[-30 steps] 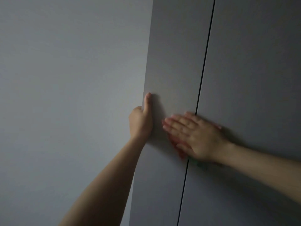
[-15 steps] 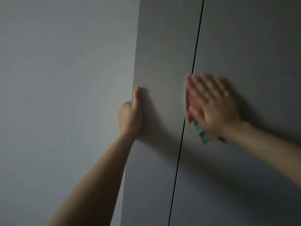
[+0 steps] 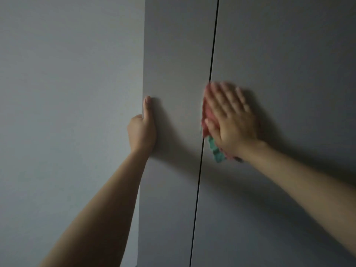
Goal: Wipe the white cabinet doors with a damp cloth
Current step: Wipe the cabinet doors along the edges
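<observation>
**Cloth pressed flat to the right cabinet door**

While the outer edge of the left cabinet door is gripped by the left hand, with its thumb laid upright on the door face and its fingers curled round behind the edge, a pink and teal cloth is pressed against the right cabinet door by the right hand. The right fingers are held straight and slightly spread, blurred, flat over the cloth. The cloth is placed just right of the dark gap between the doors, its teal corner showing below the palm. A plain wall is seen at the left.
</observation>
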Demonstrator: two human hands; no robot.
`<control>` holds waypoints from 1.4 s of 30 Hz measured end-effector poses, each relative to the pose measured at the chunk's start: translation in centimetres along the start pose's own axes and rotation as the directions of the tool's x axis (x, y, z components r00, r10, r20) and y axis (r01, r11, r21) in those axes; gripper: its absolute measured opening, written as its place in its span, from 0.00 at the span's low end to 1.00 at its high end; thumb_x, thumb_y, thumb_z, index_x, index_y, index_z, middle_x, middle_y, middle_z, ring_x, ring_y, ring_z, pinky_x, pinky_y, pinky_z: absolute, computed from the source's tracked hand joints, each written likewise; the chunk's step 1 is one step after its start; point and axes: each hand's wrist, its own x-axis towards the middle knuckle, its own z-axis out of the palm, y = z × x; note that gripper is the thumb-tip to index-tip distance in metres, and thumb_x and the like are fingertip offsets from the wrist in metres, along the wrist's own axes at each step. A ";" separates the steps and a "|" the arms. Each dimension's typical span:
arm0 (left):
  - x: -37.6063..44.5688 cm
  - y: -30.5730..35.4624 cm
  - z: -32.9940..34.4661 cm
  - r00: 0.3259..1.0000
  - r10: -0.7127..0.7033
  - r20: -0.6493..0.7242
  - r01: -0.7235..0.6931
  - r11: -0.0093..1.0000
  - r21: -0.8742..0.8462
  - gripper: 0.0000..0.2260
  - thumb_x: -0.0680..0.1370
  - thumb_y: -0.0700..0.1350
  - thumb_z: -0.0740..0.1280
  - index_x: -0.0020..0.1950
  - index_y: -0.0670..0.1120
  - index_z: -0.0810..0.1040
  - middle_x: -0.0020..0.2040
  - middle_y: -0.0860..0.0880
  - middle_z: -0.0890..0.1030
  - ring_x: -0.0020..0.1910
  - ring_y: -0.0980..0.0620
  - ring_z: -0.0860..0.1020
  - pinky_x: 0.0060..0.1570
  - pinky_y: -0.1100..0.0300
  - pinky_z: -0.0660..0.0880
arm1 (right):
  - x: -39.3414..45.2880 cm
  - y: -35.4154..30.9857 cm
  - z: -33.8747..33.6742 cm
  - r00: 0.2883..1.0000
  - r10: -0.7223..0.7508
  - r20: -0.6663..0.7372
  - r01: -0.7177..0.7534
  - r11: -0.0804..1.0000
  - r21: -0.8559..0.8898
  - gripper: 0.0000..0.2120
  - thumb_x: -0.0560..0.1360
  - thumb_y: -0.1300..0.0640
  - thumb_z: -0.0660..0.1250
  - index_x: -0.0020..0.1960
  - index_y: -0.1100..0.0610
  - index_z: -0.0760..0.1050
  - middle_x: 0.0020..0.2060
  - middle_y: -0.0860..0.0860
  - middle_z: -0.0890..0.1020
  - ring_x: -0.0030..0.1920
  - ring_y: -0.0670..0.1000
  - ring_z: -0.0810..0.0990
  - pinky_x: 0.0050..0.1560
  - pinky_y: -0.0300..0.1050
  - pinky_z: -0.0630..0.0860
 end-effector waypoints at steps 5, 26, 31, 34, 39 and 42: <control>0.0 0.4 -0.3 1.000 -0.009 0.008 0.009 1.000 0.022 0.34 0.77 0.70 0.46 0.37 0.42 0.75 0.45 0.37 0.79 0.48 0.39 0.77 0.43 0.53 0.66 | -2.4 -7.5 1.2 1.000 -0.009 0.011 0.008 0.997 0.075 0.29 0.79 0.47 0.54 0.75 0.60 0.57 0.74 0.55 0.61 0.74 0.58 0.59 0.74 0.54 0.52; -6.3 2.7 0.6 0.969 -0.020 -0.246 0.009 0.999 -0.044 0.21 0.80 0.49 0.58 0.71 0.46 0.63 0.71 0.41 0.62 0.70 0.42 0.61 0.69 0.50 0.56 | -9.4 13.4 -2.4 0.875 0.482 -0.042 -0.482 0.876 0.016 0.29 0.79 0.48 0.49 0.76 0.61 0.54 0.75 0.60 0.59 0.74 0.60 0.58 0.74 0.54 0.49; -12.9 7.7 6.4 0.952 0.280 -0.124 -0.278 0.960 0.037 0.27 0.71 0.47 0.56 0.71 0.45 0.65 0.72 0.43 0.61 0.72 0.44 0.58 0.71 0.49 0.48 | -8.2 8.8 -2.1 0.826 0.557 -0.080 -0.552 0.830 0.075 0.30 0.78 0.49 0.50 0.75 0.64 0.56 0.74 0.60 0.58 0.75 0.61 0.57 0.75 0.55 0.48; -14.8 9.8 10.3 0.880 0.475 -0.002 -0.471 0.873 0.128 0.24 0.73 0.45 0.57 0.70 0.45 0.67 0.73 0.42 0.62 0.74 0.44 0.56 0.74 0.45 0.45 | -11.2 12.1 -2.4 0.994 -0.092 0.060 0.093 0.996 -0.012 0.28 0.78 0.48 0.53 0.74 0.59 0.58 0.73 0.54 0.60 0.73 0.57 0.60 0.74 0.53 0.51; -14.9 8.8 12.8 0.844 0.535 0.039 -0.514 0.786 0.343 0.30 0.74 0.53 0.50 0.75 0.45 0.62 0.77 0.40 0.56 0.77 0.41 0.49 0.74 0.45 0.39 | -14.6 26.1 -4.8 0.924 0.380 -0.035 -0.381 0.922 -0.071 0.28 0.78 0.51 0.51 0.75 0.62 0.56 0.74 0.60 0.60 0.74 0.60 0.60 0.74 0.52 0.48; -15.2 9.2 13.5 0.849 0.527 0.021 -0.493 0.779 0.386 0.31 0.74 0.55 0.51 0.75 0.43 0.61 0.77 0.39 0.55 0.77 0.39 0.49 0.74 0.42 0.41 | -14.3 26.3 -4.8 0.604 0.786 -0.128 -0.787 0.614 0.057 0.30 0.78 0.51 0.52 0.76 0.63 0.53 0.75 0.61 0.56 0.76 0.60 0.54 0.75 0.55 0.46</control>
